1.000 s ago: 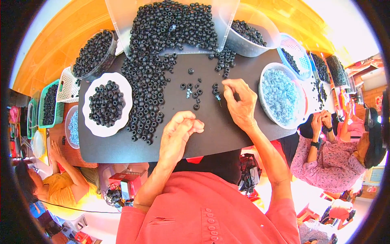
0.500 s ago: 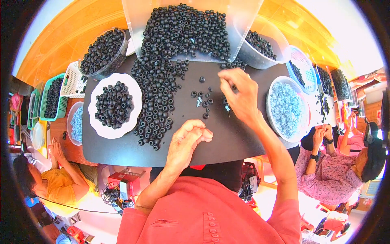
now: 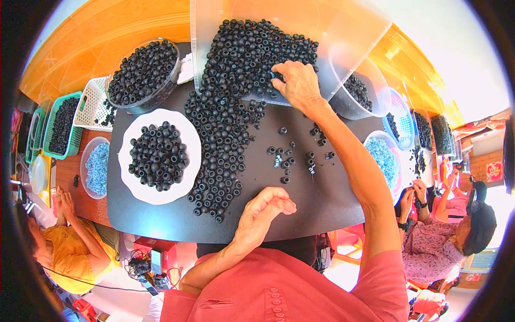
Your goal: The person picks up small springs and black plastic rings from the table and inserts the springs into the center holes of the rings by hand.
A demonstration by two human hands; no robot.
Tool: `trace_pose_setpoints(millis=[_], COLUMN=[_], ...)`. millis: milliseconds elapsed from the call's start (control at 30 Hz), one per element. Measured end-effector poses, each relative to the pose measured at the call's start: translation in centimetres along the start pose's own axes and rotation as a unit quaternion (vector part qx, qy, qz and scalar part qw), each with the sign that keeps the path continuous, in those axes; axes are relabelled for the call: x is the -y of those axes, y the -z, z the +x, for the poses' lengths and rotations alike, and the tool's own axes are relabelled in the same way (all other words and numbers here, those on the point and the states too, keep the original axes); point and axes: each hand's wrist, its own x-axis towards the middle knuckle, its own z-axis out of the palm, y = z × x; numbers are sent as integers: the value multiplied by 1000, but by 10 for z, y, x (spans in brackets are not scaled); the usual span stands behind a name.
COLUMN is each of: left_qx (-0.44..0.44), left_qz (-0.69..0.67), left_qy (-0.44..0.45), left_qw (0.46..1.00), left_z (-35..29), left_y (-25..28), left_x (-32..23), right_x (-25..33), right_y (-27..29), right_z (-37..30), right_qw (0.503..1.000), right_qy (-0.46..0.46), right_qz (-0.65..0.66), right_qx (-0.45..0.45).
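Observation:
My right hand (image 3: 298, 83) reaches over the front of the clear plastic bin (image 3: 348, 32), at the black barrel-shaped beads (image 3: 236, 53) heaped inside. Its thumb and forefinger are apart, beside a small bluish piece (image 3: 274, 75) among the beads. Near the table's front edge, my left hand (image 3: 263, 212) hovers with fingers curled and pressed together; whatever they hold is hidden. Beyond it lie a few loose beads (image 3: 287, 160) and a clear bluish piece (image 3: 278, 160). A bead with a bluish tip (image 3: 310, 162) lies to the right of them.
Left stands a scalloped white plate (image 3: 129, 177) of beads, with a clear tub (image 3: 174, 75) of beads behind. Bowls of bluish pieces (image 3: 382, 155) (image 3: 97, 169) flank the dark table (image 3: 155, 214). Another tub (image 3: 370, 110) stands right of the bin. People sit at both sides.
My right hand has moved from above the table's right part to the beads in the bin, uncovering several loose beads. My left hand stays curled near the edge. The whole view has shifted.

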Motion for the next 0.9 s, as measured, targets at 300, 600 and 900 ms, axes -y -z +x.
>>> trace_pose_setpoints(millis=[300, 600, 900], left_qx=[12, -9, -14], left_qz=[15, -23, -47], left_qy=[10, 5, 4], left_qw=[1000, 1000, 999], left_z=[0, 2, 1], left_y=[0, -1, -3], left_x=[0, 1, 0], right_x=[2, 25, 30], right_y=[-7, 101, 106], right_z=[3, -14, -92], right_qw=[998, 921, 955], right_qy=[21, -45, -4], right_qz=[-8, 269, 167], right_qx=[-63, -277, -244])
